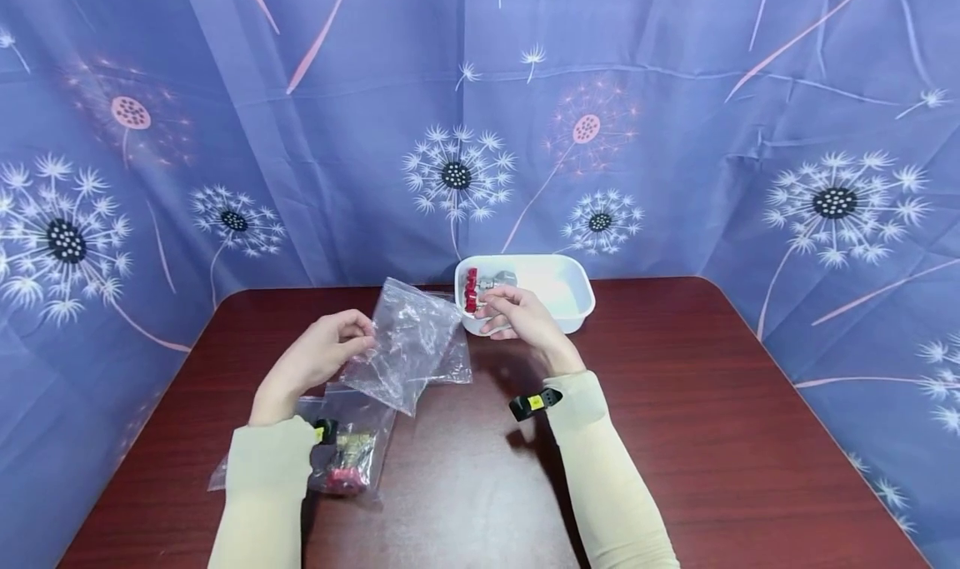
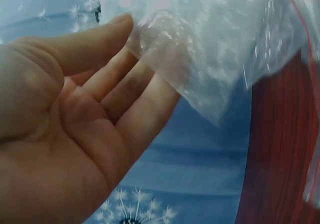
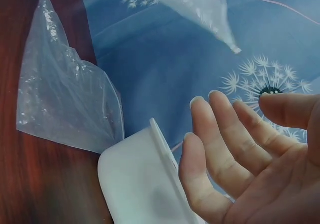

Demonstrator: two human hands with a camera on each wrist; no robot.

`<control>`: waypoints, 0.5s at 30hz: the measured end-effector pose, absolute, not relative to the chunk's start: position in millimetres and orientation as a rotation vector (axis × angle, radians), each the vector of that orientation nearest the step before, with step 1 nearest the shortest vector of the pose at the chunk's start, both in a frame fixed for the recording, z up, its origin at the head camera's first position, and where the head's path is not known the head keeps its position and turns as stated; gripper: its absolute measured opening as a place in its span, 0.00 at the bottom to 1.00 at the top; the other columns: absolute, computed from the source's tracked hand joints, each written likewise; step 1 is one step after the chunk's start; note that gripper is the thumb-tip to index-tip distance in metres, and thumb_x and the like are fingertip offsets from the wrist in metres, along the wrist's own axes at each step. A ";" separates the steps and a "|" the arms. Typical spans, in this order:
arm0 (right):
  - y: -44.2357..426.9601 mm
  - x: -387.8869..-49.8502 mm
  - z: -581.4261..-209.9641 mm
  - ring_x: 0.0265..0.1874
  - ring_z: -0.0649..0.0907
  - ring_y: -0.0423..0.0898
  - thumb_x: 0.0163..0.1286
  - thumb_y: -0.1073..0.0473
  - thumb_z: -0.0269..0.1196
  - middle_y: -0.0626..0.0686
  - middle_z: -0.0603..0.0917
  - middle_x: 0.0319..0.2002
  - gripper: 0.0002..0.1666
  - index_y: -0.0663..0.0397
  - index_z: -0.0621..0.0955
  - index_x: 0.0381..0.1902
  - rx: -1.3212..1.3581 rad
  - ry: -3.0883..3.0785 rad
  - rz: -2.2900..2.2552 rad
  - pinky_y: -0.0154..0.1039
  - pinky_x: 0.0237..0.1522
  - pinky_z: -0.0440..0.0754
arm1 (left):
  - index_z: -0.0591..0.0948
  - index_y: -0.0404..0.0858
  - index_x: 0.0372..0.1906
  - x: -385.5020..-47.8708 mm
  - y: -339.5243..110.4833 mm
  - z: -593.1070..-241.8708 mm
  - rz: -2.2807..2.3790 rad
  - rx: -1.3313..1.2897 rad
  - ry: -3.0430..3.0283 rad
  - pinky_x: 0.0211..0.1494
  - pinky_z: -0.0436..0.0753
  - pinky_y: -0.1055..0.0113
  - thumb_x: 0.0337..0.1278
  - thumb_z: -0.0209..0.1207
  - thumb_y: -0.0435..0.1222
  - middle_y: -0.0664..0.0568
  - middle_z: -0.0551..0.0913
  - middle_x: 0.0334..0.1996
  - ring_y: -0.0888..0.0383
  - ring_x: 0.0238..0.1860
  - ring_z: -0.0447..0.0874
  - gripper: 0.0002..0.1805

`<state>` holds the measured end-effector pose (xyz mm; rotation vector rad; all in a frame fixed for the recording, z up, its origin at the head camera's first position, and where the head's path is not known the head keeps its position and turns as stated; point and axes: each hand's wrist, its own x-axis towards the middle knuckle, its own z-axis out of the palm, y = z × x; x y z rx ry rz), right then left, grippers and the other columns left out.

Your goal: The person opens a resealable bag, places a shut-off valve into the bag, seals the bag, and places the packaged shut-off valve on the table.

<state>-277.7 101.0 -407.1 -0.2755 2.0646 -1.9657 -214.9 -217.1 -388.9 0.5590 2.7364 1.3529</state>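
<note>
My left hand (image 1: 318, 352) pinches a clear plastic zip bag (image 1: 411, 344) by its edge between thumb and fingers; in the left wrist view the bag (image 2: 200, 39) hangs off the fingertips. Nothing can be seen inside it. Over the near left side of a white plastic tub (image 1: 576, 298) is my right hand (image 1: 528, 319), its fingers loosely bent. The right wrist view shows that palm (image 3: 270, 189) holding nothing. Inside the tub, red parts (image 1: 471, 286) and a grey metal-looking piece (image 1: 504, 278) sit at the left end, partly hidden by the hand.
Another clear bag (image 1: 456, 362) lies on the dark red table (image 1: 712, 402) beside the tub. Near the left forearm is a bag (image 1: 378, 423) with red and brass-coloured pieces, partly covered by the sleeve. A blue dandelion-print curtain (image 1: 525, 94) stands behind the table.
</note>
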 end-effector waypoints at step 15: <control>96.5 -271.8 -408.8 0.32 0.80 0.41 0.74 0.60 0.56 0.51 0.82 0.36 0.16 0.69 0.81 0.50 -0.553 2.113 -1.846 0.34 0.35 0.79 | 0.79 0.35 0.37 -213.9 -168.4 -397.2 1.321 0.634 2.730 0.29 0.74 0.65 0.62 0.61 0.29 0.50 0.83 0.30 0.54 0.24 0.76 0.02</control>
